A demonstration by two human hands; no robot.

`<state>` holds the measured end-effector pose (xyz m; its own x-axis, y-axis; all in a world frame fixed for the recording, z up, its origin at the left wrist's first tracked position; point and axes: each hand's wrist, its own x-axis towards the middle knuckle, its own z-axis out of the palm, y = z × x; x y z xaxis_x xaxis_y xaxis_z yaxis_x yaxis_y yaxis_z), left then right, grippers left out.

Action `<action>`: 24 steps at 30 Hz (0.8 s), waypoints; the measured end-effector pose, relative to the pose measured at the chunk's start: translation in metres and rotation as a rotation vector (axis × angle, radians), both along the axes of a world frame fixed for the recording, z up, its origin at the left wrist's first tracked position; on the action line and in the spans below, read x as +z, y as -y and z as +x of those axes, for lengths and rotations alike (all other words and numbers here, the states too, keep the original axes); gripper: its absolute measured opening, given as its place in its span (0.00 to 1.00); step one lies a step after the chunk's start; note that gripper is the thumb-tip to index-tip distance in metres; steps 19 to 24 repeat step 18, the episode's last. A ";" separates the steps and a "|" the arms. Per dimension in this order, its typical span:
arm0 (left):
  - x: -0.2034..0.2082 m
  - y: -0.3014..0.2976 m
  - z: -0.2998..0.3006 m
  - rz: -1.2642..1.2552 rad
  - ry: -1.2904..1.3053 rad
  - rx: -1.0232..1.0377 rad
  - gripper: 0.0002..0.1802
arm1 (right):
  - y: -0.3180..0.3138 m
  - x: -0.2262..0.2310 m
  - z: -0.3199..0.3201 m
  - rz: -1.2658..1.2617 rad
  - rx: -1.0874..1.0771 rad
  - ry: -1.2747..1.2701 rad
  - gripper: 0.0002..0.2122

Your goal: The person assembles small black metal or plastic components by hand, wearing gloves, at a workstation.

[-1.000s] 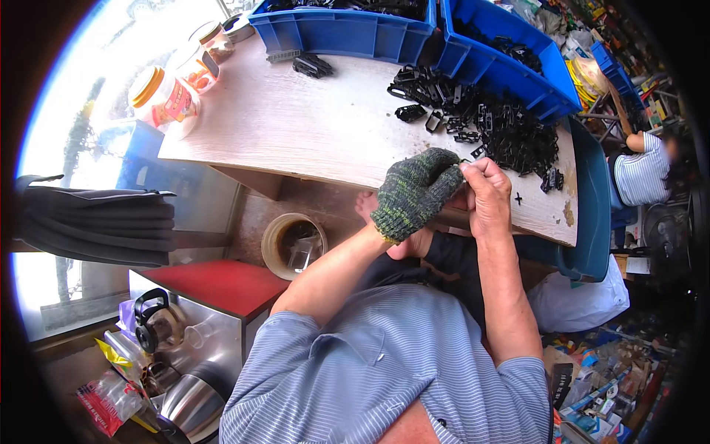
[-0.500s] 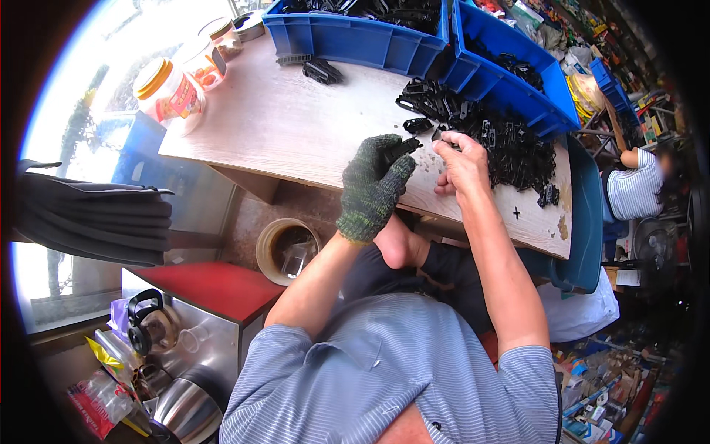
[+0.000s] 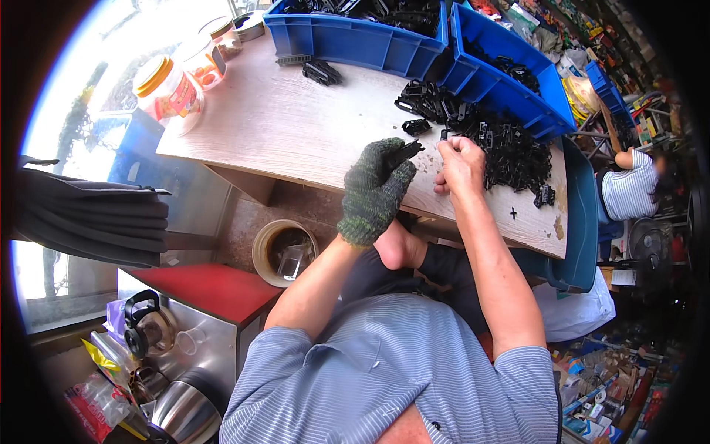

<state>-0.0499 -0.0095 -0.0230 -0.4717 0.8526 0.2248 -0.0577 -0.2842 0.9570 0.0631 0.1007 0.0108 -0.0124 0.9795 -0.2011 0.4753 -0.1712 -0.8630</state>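
Note:
My left hand (image 3: 376, 189), in a dark green knitted glove, is closed around a black plastic part (image 3: 403, 153) above the front of the pale wooden table (image 3: 244, 133). Bare and just to its right, my right hand (image 3: 464, 164) pinches a small black piece (image 3: 444, 135) between thumb and forefinger. The two hands are a little apart. A single black part (image 3: 416, 127) lies beyond them on the tabletop. Beside and behind my right hand spreads a pile of small black plastic pieces (image 3: 514, 152), with larger black parts (image 3: 429, 100) heaped at its far end.
Two blue crates (image 3: 355, 44) (image 3: 510, 92) holding black parts line the table's back. Plastic jars (image 3: 168, 89) stand at the far left. Below are a bucket (image 3: 259, 251) and a red-topped cabinet (image 3: 207, 288). Another person (image 3: 629, 185) is at the far right.
My right hand has shifted slightly, and the small black piece now points up from its fingertips. The left hand keeps hold of its part, almost unmoved.

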 end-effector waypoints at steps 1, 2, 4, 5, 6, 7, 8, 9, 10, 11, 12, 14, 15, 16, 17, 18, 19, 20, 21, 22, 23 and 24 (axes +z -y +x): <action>0.004 0.001 0.001 -0.010 0.079 -0.015 0.18 | 0.000 -0.002 0.007 -0.009 0.015 -0.169 0.09; 0.007 0.001 0.001 -0.021 0.159 -0.032 0.18 | 0.000 -0.004 0.015 -0.018 0.029 -0.339 0.09; 0.011 0.004 0.000 -0.020 0.208 -0.039 0.17 | 0.010 0.002 0.020 -0.025 0.036 -0.446 0.09; 0.011 0.006 0.000 -0.021 0.258 -0.052 0.17 | 0.014 0.006 0.024 -0.052 0.042 -0.559 0.09; 0.012 0.006 0.001 -0.021 0.257 -0.051 0.17 | 0.020 0.012 0.029 -0.078 0.044 -0.672 0.09; 0.011 0.005 0.001 -0.082 0.198 -0.052 0.17 | 0.026 0.018 0.031 -0.082 0.067 -0.700 0.09; 0.011 0.003 0.001 -0.143 0.139 -0.053 0.17 | 0.028 0.021 0.035 -0.084 0.068 -0.701 0.09; 0.005 0.001 0.001 -0.142 0.138 -0.055 0.17 | 0.031 0.024 0.040 -0.112 0.113 -0.721 0.09; -0.004 -0.001 0.000 -0.083 -0.026 -0.019 0.18 | 0.034 0.027 0.041 -0.146 0.162 -0.742 0.10; -0.012 -0.002 -0.001 -0.026 -0.189 0.018 0.18 | 0.038 0.032 0.040 -0.178 0.184 -0.752 0.09; -0.010 -0.002 0.001 -0.029 -0.190 0.015 0.18 | 0.041 0.034 0.040 -0.180 0.180 -0.753 0.09; -0.006 -0.002 0.006 0.032 -0.243 0.033 0.17 | 0.044 0.036 0.039 -0.204 0.235 -0.770 0.09; -0.001 0.000 0.006 0.028 -0.244 0.035 0.17 | 0.046 0.036 0.039 -0.209 0.236 -0.771 0.09; 0.005 0.002 0.006 -0.001 -0.310 0.033 0.16 | 0.047 0.036 0.038 -0.232 0.252 -0.802 0.08; 0.007 0.004 0.006 -0.030 -0.375 0.031 0.15 | 0.048 0.035 0.037 -0.255 0.269 -0.832 0.08; 0.004 0.004 0.004 -0.057 -0.455 0.024 0.17 | 0.048 0.033 0.036 -0.275 0.288 -0.817 0.08; 0.004 0.004 0.004 -0.057 -0.455 0.024 0.17 | 0.048 0.033 0.036 -0.275 0.288 -0.817 0.08; 0.004 0.004 0.004 -0.057 -0.455 0.024 0.17 | 0.048 0.033 0.036 -0.275 0.288 -0.817 0.08; 0.004 0.004 0.004 -0.057 -0.455 0.024 0.17 | 0.048 0.033 0.036 -0.275 0.288 -0.817 0.08; 0.004 0.004 0.004 -0.057 -0.455 0.024 0.17 | 0.048 0.033 0.036 -0.275 0.288 -0.817 0.08; 0.004 0.004 0.004 -0.057 -0.455 0.024 0.17 | 0.048 0.033 0.036 -0.275 0.288 -0.817 0.08; 0.004 0.004 0.004 -0.057 -0.455 0.024 0.17 | 0.048 0.033 0.036 -0.275 0.288 -0.817 0.08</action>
